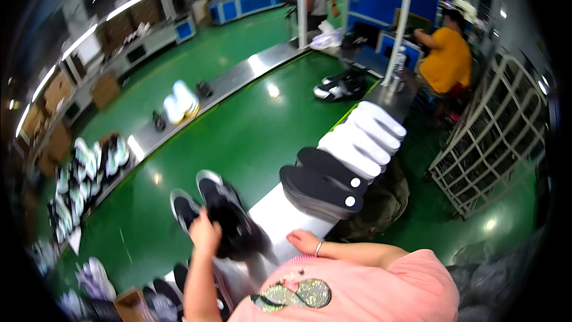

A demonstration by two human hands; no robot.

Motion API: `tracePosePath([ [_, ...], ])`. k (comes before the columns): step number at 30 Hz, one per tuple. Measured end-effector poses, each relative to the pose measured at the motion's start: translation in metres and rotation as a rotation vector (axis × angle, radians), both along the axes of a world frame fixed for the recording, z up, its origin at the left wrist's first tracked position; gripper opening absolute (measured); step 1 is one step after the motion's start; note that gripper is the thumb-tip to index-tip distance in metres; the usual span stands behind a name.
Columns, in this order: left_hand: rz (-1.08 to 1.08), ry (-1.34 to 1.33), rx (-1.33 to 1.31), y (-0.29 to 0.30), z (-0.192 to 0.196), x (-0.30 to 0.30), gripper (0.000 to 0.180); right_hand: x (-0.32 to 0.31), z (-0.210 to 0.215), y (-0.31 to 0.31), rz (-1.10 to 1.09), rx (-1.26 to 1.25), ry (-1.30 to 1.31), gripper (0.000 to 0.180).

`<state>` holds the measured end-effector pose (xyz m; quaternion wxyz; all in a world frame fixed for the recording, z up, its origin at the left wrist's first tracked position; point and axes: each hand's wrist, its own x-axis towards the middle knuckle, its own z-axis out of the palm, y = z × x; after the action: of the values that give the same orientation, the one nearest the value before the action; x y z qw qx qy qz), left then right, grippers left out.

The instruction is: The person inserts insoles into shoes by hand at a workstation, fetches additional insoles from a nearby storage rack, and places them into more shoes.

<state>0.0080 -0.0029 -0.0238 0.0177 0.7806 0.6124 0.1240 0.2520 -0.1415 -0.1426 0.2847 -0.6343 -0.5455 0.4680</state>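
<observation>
My left hand (205, 234) is closed on a black shoe with a pale toe edge (186, 207), near the green belt's close edge. Right beside it stands a second black shoe (221, 200), its opening toward me. Both shoes are slightly blurred. On the metal ledge (292, 217) my right hand (305, 241) rests with its fingers loosely extended and nothing visible in them. Beyond that hand, black insoles (319, 188) lie stacked in two piles, a white round mark on each. White insoles (363, 137) are piled farther along the same ledge.
A green belt (232, 143) runs across in front of me, with black-and-white shoes (339, 86) at its far right. Pale shoes (182, 102) stand on the opposite metal edge. A wire cart (488, 137) is at right. A person in a yellow shirt (447, 56) sits beyond.
</observation>
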Motion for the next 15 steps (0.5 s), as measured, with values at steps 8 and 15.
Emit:
tracePosePath([
  [8,0.171,-0.401,0.250,0.049,0.060,-0.008,0.031,0.020,-0.010,0.014,-0.091,0.046,0.152,0.014],
  [15,0.050,-0.397,-0.195,-0.067,-0.047,0.022,0.031,0.029,0.014,0.014,-0.071,0.194,-0.055,0.014],
])
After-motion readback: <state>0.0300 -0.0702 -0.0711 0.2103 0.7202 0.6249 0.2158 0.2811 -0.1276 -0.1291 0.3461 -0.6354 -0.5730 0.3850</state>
